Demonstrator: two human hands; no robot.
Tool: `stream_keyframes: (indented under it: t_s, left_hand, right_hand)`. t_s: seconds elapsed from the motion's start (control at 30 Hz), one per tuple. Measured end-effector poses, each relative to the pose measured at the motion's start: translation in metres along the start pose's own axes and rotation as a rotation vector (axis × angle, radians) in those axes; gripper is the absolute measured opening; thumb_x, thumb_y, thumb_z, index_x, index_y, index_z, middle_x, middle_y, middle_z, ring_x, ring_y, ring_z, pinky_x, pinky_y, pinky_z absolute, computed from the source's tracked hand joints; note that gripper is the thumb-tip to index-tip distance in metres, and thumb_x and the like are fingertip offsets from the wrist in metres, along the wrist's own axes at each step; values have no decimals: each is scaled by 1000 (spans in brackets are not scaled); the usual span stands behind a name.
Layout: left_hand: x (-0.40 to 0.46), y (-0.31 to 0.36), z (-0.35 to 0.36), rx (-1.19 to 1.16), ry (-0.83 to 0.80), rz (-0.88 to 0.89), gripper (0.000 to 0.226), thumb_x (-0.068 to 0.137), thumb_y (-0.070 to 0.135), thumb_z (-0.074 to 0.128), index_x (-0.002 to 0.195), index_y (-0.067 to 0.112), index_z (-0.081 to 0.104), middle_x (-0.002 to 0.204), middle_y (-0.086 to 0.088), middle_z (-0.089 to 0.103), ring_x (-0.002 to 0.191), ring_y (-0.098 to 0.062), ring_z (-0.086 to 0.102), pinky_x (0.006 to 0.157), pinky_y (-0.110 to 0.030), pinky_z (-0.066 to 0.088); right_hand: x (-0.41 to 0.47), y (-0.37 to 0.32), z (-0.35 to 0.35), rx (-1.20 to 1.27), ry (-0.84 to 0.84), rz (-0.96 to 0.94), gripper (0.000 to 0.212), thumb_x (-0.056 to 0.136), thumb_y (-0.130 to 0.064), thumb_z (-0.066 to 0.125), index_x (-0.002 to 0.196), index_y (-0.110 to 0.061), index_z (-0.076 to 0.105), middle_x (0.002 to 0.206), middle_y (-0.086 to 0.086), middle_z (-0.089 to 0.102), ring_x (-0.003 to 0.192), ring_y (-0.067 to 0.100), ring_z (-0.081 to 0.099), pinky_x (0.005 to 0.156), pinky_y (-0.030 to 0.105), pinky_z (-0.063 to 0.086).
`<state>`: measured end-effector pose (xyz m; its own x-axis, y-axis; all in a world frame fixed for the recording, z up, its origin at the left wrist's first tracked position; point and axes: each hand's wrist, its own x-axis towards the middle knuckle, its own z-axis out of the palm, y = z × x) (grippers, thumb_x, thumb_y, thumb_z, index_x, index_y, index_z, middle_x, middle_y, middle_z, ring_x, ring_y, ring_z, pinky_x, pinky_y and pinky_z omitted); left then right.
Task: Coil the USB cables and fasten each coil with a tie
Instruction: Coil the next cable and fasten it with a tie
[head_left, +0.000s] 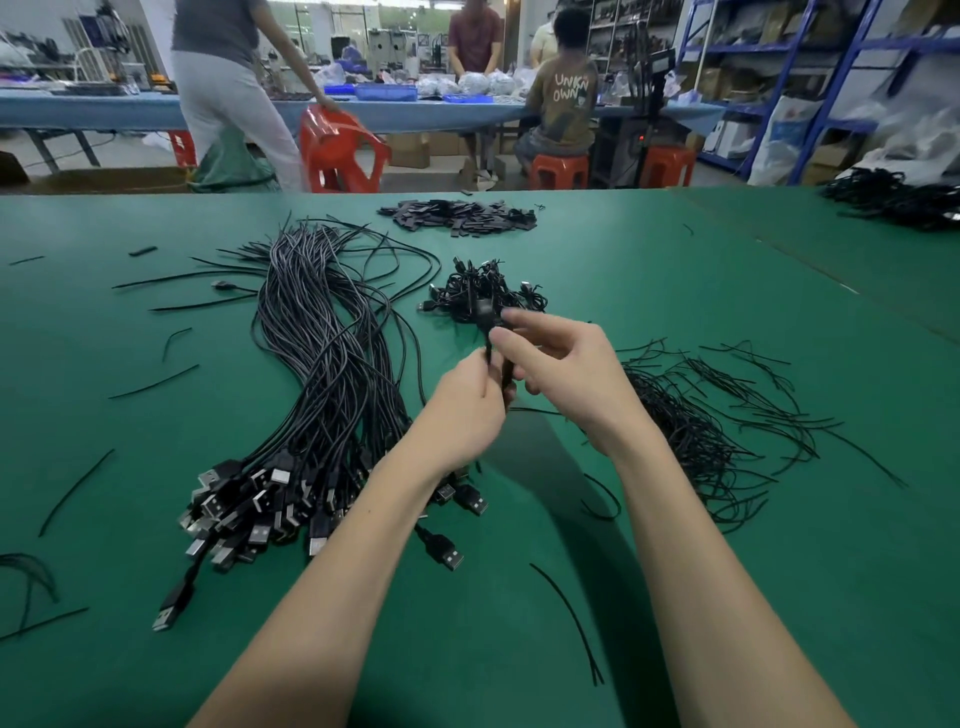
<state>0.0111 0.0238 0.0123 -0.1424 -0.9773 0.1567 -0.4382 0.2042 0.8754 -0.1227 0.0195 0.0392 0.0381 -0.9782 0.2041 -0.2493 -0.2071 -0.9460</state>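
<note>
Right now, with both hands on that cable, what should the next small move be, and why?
Probably twist the tie closed: the left hand pinches a folded cable while the right hand fingers it, above the pile of tied coils.

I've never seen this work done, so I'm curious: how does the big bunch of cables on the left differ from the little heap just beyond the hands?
The big bunch lies stretched out in long loose strands, plugs fanned at the near end; the little heap is cables wound into tight small bundles. The bunch is far larger and runs toward the person; the heap is compact. Both are black USB cables on the green table.
</note>
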Motion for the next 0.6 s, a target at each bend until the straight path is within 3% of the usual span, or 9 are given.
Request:
stream_keyframes:
  t_s: [0.07,0.13,0.23,0.33,0.4,0.5,0.53,0.6]
  left_hand:
    - [-1,1,0,166,-44,1,24,103,17,29,100,20,52,90,2,60,74,-15,57,59,-29,44]
    - [-2,1,0,199,-112,8,27,104,20,28,115,18,53,96,-2,60,76,-18,58,63,-34,50]
    - [-2,5,-2,-20,-182,-22,23,107,29,30,113,20,51,83,5,54,69,-13,49,63,-32,45]
    - [-1,7,-1,-276,-128,-62,14,108,35,32,110,25,42,74,9,49,64,-7,43,57,-21,40]
    - [1,4,3,-297,-59,-36,10,108,33,33,101,27,36,74,6,49,60,-6,42,52,-19,39]
    - [5,-3,4,-374,54,-88,14,108,27,36,94,24,36,77,3,50,53,-2,43,46,-15,36]
    - [6,-4,1,-455,84,-125,15,108,24,36,93,22,36,77,2,50,52,-2,43,44,-15,34]
    - [9,-8,-6,-642,124,-185,14,108,16,35,94,18,35,74,0,47,50,-3,39,41,-16,30]
  right_hand:
    - [-1,0,0,-46,16,-26,31,84,-36,81,114,-32,77,92,-7,75,70,11,63,71,29,54]
    - [-2,1,2,-82,66,-29,20,82,-33,83,101,-28,80,87,-2,75,74,21,67,76,39,59]
    - [0,4,1,-33,148,-23,14,81,-30,84,86,-18,80,71,8,71,63,20,58,71,46,55]
    - [3,5,-2,63,213,-10,14,81,-25,85,83,-12,79,62,6,63,50,13,56,57,35,49]
    - [3,4,-2,88,202,1,14,82,-25,84,88,-14,78,67,4,67,49,14,62,58,33,54]
    - [2,9,-4,201,122,54,18,91,-30,76,105,-18,73,97,3,75,59,15,70,60,31,57]
    - [2,12,-7,101,140,43,15,94,-33,71,104,-22,72,100,-2,75,62,10,70,61,28,54]
    - [2,21,-15,-369,170,-25,9,95,-38,67,98,-32,73,98,-14,73,74,-1,65,71,25,49]
